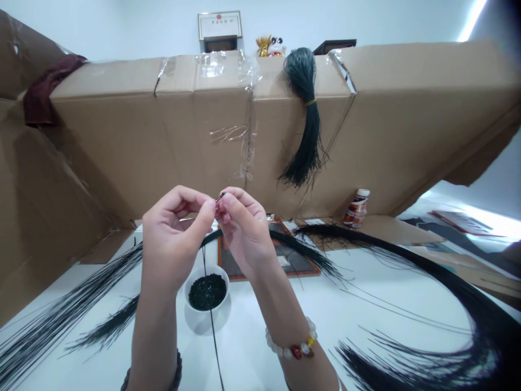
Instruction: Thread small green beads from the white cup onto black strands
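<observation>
My left hand (175,233) and right hand (246,231) pinching small dark piece (220,196), above table (252,347), bowl (190,304) inside its edges, cardboard (183,146) bounding the far one

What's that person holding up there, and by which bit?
The left hand and right hand pinch a thin dark piece; too little of it shows to tell which part they grip.

A pale wall (154,27) filled the top of the frame, with a framed certificate (220,26) at upper center and a strip light (472,20) at upper right. Taped cardboard panels (183,141) spanned the middle, behind a white tabletop (244,342).
</observation>
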